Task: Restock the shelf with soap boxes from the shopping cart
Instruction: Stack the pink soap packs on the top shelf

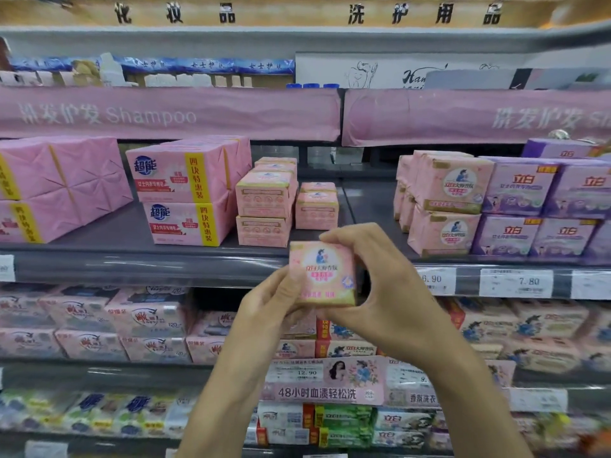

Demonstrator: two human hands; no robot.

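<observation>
Clamping one pink soap box (322,274) in their grip, left hand (268,309) and right hand (391,292) face the shelf (132,266).

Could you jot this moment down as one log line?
step: shelving | held: soap box | left hand: holds box | right hand: pinches box | place: before shelf, short stack ahead

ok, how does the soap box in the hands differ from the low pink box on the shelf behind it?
The held soap box is in the air before the shelf edge, gripped by the left hand and right hand; the low shelf box rests on the shelf. The held soap box shows its picture face to the camera; the low shelf box lies flat, picture face up. Both are pink, apparently the same product.
</observation>
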